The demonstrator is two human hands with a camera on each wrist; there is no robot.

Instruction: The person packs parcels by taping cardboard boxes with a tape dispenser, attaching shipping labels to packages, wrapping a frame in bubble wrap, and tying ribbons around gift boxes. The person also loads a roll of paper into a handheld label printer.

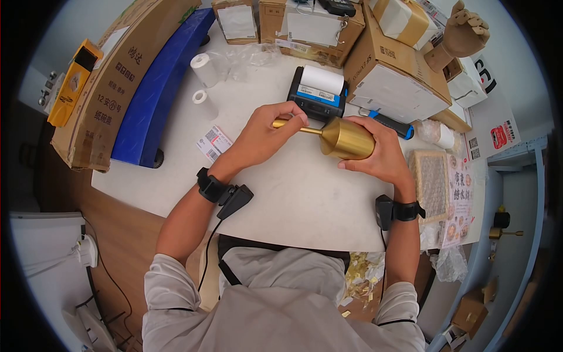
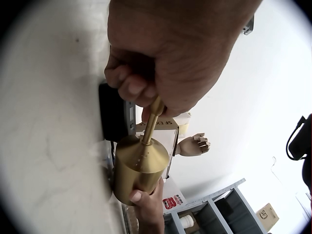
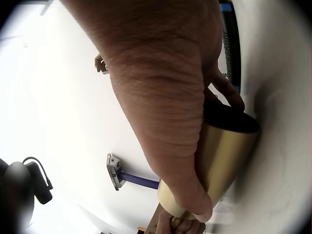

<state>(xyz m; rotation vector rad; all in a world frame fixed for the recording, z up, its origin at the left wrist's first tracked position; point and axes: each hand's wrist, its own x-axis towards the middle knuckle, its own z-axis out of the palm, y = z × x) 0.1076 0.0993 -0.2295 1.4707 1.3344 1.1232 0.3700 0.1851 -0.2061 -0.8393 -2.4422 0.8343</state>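
Observation:
A brushed gold metal cylinder (image 1: 352,139) with a cone-shaped shoulder lies sideways over the table, and a thin gold rod (image 2: 152,124) runs out of the cone's tip. My left hand (image 1: 264,134) pinches this rod near its far end with curled fingers. Around the wide body, my right hand (image 1: 386,149) holds on from the right, thumb on the near side and fingers behind. In the right wrist view the cylinder's wide end shows a dark hollow opening (image 3: 229,118). The right hand's far fingers are mostly hidden in the head view.
A label printer (image 1: 318,94) stands just beyond the hands. White paper rolls (image 1: 205,70) and a printed label (image 1: 214,142) lie to the left, near a blue curved piece (image 1: 158,88). Cardboard boxes (image 1: 393,56), a wooden hand (image 1: 460,35) and a bubble-wrapped package (image 1: 430,185) occupy the right.

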